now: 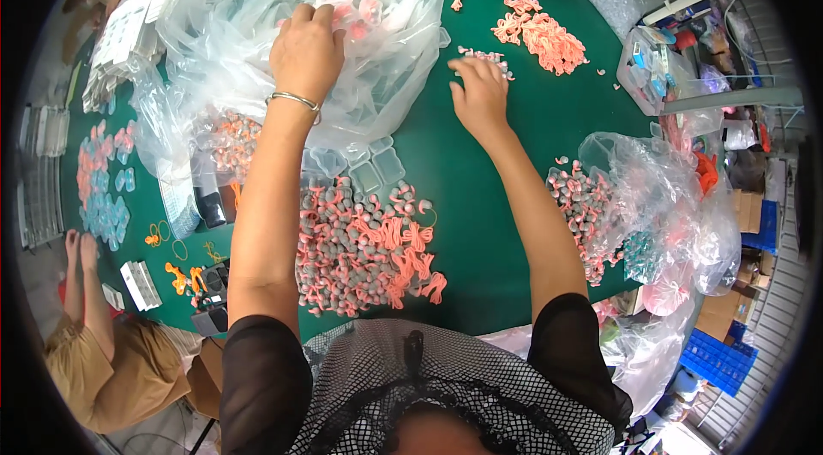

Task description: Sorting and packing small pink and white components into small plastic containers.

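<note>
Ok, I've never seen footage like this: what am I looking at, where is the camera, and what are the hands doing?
It is one picture from a wide fisheye camera worn on a person's head, looking down, so edges bend. Both bare forearms come in from below. The left hand, with a bracelet, rests on a big clear plastic bag of small packets. The right hand touches a few small pink pieces on the green table. Nearer the body lies a heap of pink-and-grey pieces; another pink pile lies farther off. Another person's hands show at the left.
</note>
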